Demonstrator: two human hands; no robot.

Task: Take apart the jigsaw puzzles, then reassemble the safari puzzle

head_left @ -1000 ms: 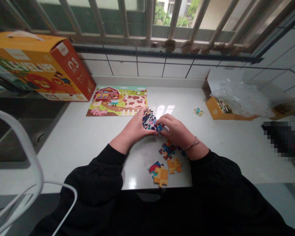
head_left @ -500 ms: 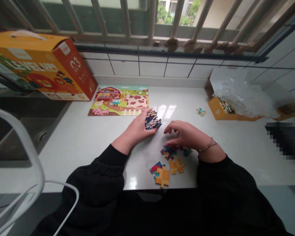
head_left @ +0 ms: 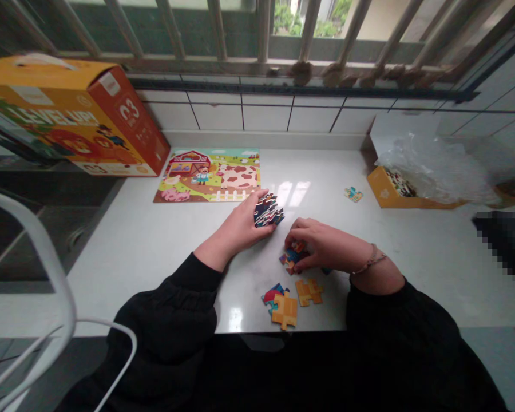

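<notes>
A stack of puzzle pieces sits in my left hand, gripped between thumb and fingers just above the white counter. My right hand is bent over dark, colourful puzzle pieces, its thumb and fingertips closed around their edges; the palm hides part of them. Closer to the counter's front edge lie an orange puzzle piece, overlapping a red and teal piece, and another orange piece. A small light-coloured piece rests alone to the right.
A farm picture board lies behind my left hand. The large orange box stands at the left beside the dark sink. At the right is an open orange box with pieces and clear plastic. A white cable crosses the left foreground.
My right hand has come down and its fingers have closed on the dark puzzle pieces. The left hand keeps its stack, almost unmoved.
</notes>
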